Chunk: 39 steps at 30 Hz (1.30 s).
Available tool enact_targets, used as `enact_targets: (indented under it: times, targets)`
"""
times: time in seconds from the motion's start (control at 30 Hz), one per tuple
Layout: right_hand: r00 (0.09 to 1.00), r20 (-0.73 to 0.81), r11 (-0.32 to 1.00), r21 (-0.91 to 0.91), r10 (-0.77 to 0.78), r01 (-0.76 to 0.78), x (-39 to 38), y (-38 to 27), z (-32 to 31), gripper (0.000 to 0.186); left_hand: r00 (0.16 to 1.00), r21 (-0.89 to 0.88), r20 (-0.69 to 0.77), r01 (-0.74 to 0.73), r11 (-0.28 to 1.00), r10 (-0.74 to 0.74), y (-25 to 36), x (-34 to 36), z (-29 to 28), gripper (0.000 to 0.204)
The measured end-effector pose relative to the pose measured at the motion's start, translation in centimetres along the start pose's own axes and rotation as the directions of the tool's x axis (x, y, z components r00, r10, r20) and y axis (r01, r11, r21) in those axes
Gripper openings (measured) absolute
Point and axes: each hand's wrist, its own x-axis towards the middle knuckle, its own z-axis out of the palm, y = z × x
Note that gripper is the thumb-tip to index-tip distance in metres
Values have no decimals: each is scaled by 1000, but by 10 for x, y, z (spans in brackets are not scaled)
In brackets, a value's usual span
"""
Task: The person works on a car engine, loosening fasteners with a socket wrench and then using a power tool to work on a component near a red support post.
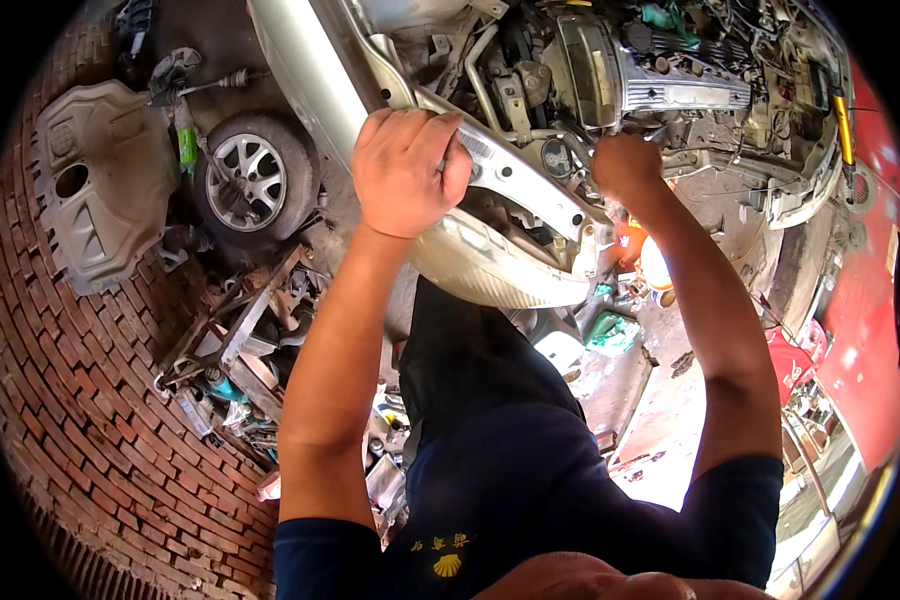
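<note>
My left hand [413, 172] is closed over the edge of a silver car body panel [305, 70], gripping it at the upper middle. Below that, a pale ribbed lamp lens [505, 277] lies along the panel's underside, beside a metal strip with round holes [543, 203]. My right hand [625, 170] is closed in the engine bay, just below the silver engine cover [685, 93] and near hoses [570, 140]; what its fingers hold is hidden.
A grey plastic engine shield [105, 180], a loose wheel [247, 183] and a metal rack of parts [255, 320] lie along the brick surface [90, 380] at left. A yellow tool [843, 130] and a red panel [860, 320] are at right; clutter lies on the floor.
</note>
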Motion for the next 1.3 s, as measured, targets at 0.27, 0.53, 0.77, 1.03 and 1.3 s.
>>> enact_targets:
  times: [0.27, 0.53, 0.77, 1.03, 1.3]
  targets:
    - [983, -143, 993, -43, -116, 111, -5, 15, 2, 30, 1000, 30, 0, -9, 1000, 9, -2, -1, 0, 19]
    - [999, -30, 999, 29, -39, 39, 4, 0, -5, 25, 1000, 56, 6, -23, 998, 22, -2, -2, 3, 18]
    - [1000, -4, 1000, 20, -13, 13, 3, -12, -14, 26, 1000, 50, -11, -21, 999, 21, -1, -1, 2, 17]
    - [999, 37, 994, 106, 19, -23, 9, 5, -9, 29, 999, 39, -30, -39, 998, 40, -4, -1, 2, 17]
    - [993, 116, 988, 151, 19, -37, 32, 21, 3, 34, 999, 51, -10, -33, 998, 33, -2, 1, 1, 18]
